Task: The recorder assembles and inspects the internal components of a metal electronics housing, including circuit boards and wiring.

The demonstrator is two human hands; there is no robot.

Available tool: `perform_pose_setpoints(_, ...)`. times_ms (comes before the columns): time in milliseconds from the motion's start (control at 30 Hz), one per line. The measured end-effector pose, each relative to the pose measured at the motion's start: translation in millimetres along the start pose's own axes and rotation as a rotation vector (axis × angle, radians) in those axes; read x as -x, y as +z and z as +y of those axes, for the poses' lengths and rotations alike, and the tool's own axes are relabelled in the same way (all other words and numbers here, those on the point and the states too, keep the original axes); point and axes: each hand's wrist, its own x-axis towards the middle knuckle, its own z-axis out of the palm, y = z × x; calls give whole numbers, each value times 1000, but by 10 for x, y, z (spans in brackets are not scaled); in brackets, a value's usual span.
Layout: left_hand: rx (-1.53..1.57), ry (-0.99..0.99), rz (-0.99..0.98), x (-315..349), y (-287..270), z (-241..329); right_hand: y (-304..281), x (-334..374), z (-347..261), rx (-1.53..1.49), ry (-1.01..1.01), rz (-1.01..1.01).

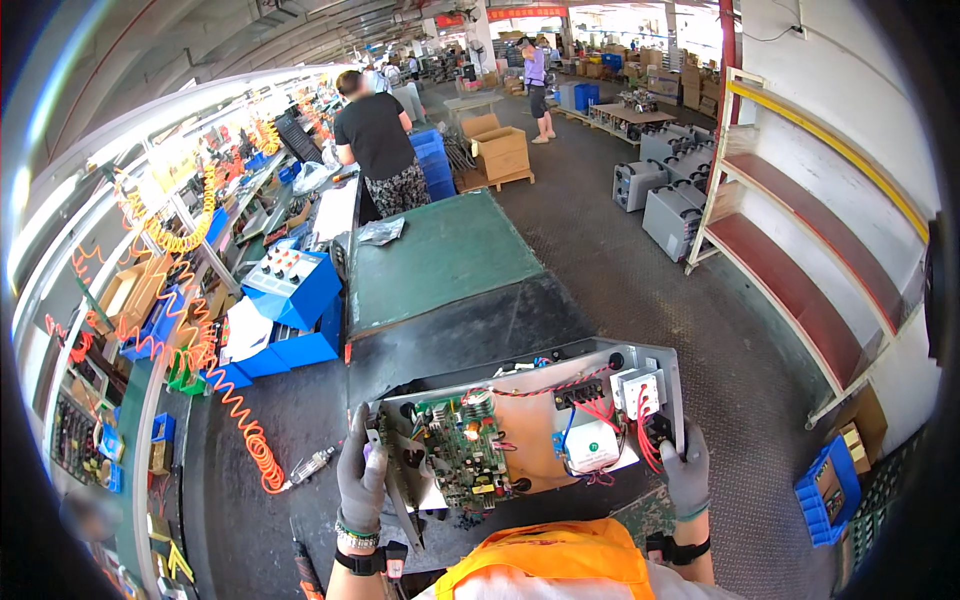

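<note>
Both my hands wear grey gloves. Between them, in front of my body, is an open metal chassis (535, 440). My left hand (362, 472) is closed on its left end panel, and my right hand (686, 472) grips the right end. A green circuit board (468, 450) packed with components fills the chassis's left part. Towards the right sit a round-topped white part (595, 445) and a white block (638, 392) with red wires. A twisted red and black wire runs along the back wall. The chassis is tilted towards me; its underside is hidden.
Left on the dark bench lies an orange coiled air hose (262, 460) with a clear-bodied fitting (310, 467). Beyond it stand blue bins (300, 345). A green mat (440, 255) covers the far bench. Shelving (790, 270) stands right. A person in black (375, 135) works ahead.
</note>
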Motion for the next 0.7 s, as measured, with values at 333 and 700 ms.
perform_pose_setpoints(333, 18, 2, -39, 52, -14, -68, 9, -9, -164, -51, 32, -29)
perform_pose_setpoints(700, 94, -1, -90, 148, -72, -229, 22, -66, -28, 3, -55, -6)
